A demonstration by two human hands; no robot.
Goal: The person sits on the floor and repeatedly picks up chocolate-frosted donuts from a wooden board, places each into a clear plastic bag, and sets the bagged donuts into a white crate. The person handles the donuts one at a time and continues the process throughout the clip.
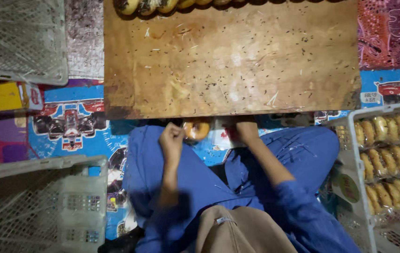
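A scuffed wooden tabletop (pixel 231 61) fills the middle, crumbs scattered over it, with a row of glazed doughnuts (pixel 162 5) along its far edge. Right, a white crate (pixel 349 154) holds wrapped pastries (pixel 389 154). Left, two grey mesh crates (pixel 40 201) and a yellow box (pixel 1 97) sit on a cartoon-print mat (pixel 71 119).

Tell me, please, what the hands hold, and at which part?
The left hand pinches the left edge of a wrapped golden bun. The right hand is partly under the wooden board; its hold cannot be told.
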